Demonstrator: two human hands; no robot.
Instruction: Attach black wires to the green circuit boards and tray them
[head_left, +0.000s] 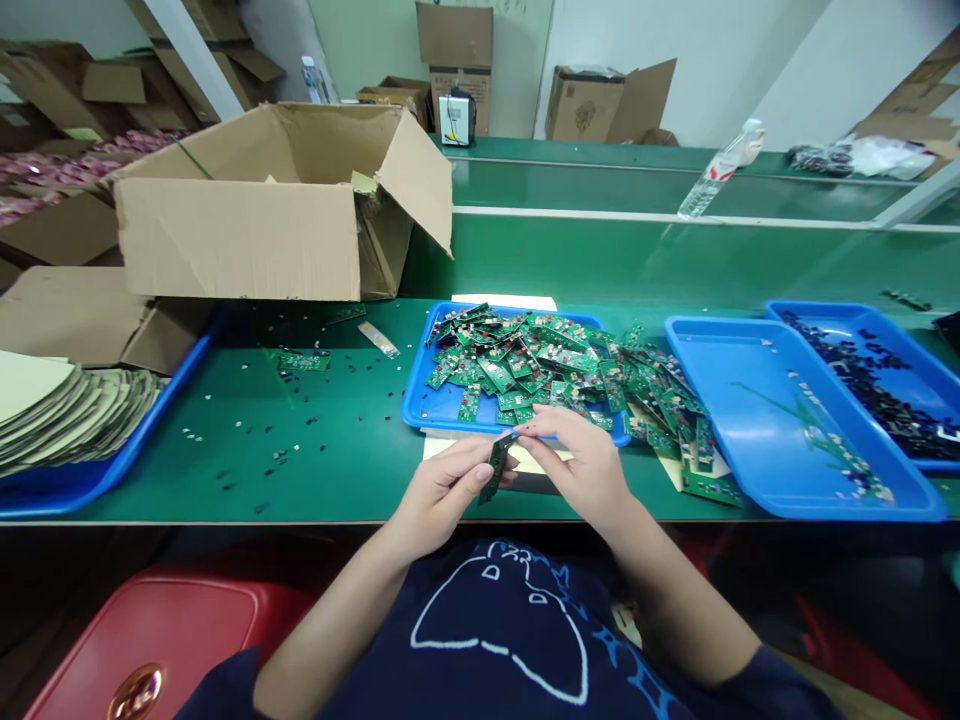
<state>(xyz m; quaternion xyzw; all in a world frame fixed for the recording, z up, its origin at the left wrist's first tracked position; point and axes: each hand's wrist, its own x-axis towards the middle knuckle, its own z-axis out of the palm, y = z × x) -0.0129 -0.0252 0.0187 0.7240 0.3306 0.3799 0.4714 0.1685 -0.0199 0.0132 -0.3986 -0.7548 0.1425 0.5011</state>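
My left hand (448,492) grips a small dark-green circuit board (496,468), held tilted on edge between thumb and fingers at the front of the bench. At the board's upper end, my right hand (579,462) pinches with thumb and forefinger; whatever lies between those fingertips is too small to make out. Just beyond both hands is a blue tray (417,408) heaped with green circuit boards (517,365). More boards (667,390) spill over its right side onto the bench. Pale paper (442,443) shows beneath the tray's near edge.
An almost bare blue tray (750,400) stands to the right, beside another tray (937,385) of small black parts. Black bits (281,455) lie scattered at left. A large open carton (240,240) stands behind, stacked yellowish sheets (67,420) far left, and a plastic bottle (716,175) at the back.
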